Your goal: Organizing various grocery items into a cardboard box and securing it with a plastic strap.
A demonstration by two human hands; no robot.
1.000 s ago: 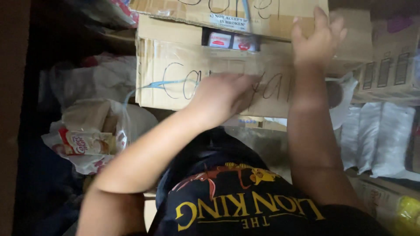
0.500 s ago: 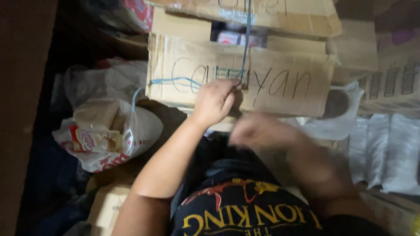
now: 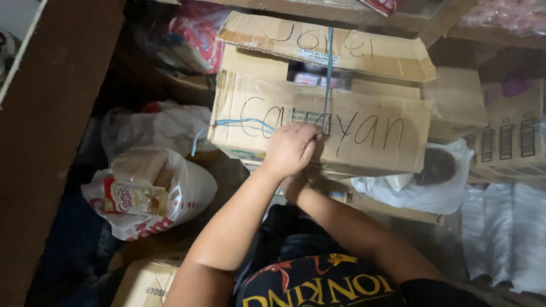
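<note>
Cardboard box (image 3: pixel 364 133) tied with blue plastic string (image 3: pixel 328 74) is met by both hands. The left hand (image 3: pixel 291 149) is curled shut on the string just at its fingertips; the right hand (image 3: pixel 296 185) is hidden beneath, grip untellable. The box is judged heavy, its flaps soft; the string is best gripped at the crossing.

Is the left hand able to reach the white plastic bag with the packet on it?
Probably yes. The left hand is up on the cardboard box, at the blue string, and the white plastic bag lies just below and to its left, with nothing visible between them.
</note>
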